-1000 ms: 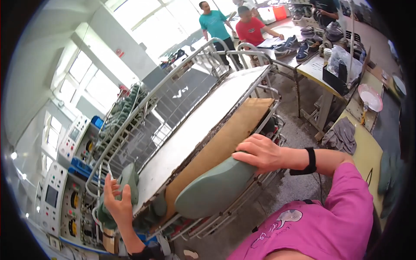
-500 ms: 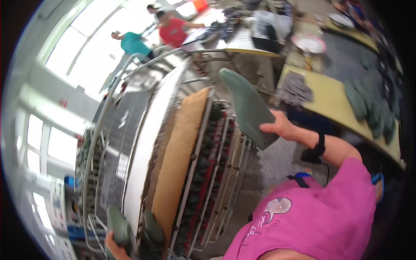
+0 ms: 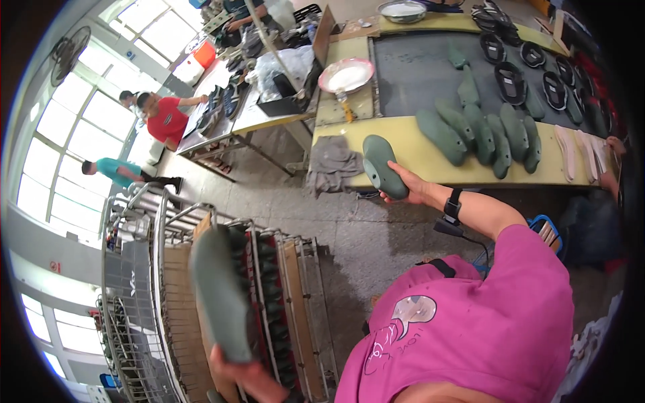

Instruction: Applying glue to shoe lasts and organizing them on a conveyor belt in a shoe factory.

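My right hand [image 3: 411,185] is closed round the end of a dark green shoe last [image 3: 381,165], held out near the edge of a yellow-topped table [image 3: 373,127]. At the lower left, my left hand [image 3: 235,369] grips a second green shoe last [image 3: 220,295], which is tilted upward and smeared by motion. This one hangs in front of a metal rack cart [image 3: 161,269], hiding part of its shelves. Several more green lasts [image 3: 478,134] lie side by side on the table's near edge, right of my right hand.
A grey cloth [image 3: 334,160] lies on the table corner, with a white bowl [image 3: 346,75] and a brush [image 3: 347,111] behind it. Black shoe uppers [image 3: 510,82] and pale strips [image 3: 583,154] are farther right. People [image 3: 168,117] stand at a table by the windows; another person's hand [image 3: 613,144] shows at the right edge.
My view has swung right toward the table. The left last has risen from beside the cart's boards, still in my left hand. The right last is now beside the table's edge.
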Available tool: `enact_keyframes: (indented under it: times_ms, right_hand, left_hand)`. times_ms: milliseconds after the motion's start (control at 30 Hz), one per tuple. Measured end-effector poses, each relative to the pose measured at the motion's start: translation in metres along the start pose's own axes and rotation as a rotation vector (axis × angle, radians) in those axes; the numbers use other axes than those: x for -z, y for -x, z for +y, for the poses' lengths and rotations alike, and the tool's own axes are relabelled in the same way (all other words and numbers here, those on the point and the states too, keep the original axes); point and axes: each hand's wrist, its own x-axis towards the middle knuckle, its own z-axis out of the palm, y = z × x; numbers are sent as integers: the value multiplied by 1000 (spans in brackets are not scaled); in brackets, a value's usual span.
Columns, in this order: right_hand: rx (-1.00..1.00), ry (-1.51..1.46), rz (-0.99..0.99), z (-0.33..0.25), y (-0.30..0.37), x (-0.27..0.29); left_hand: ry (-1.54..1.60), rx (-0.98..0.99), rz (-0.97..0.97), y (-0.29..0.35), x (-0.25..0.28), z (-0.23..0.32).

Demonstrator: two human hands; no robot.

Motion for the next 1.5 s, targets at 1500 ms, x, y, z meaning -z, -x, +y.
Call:
enact_keyframes:
  times_ms: [1500]
  right_hand:
    - [544,2335,-79,-151,-314,66]
  left_hand:
    - [-1051,176,-1366,-224,-333,-436]
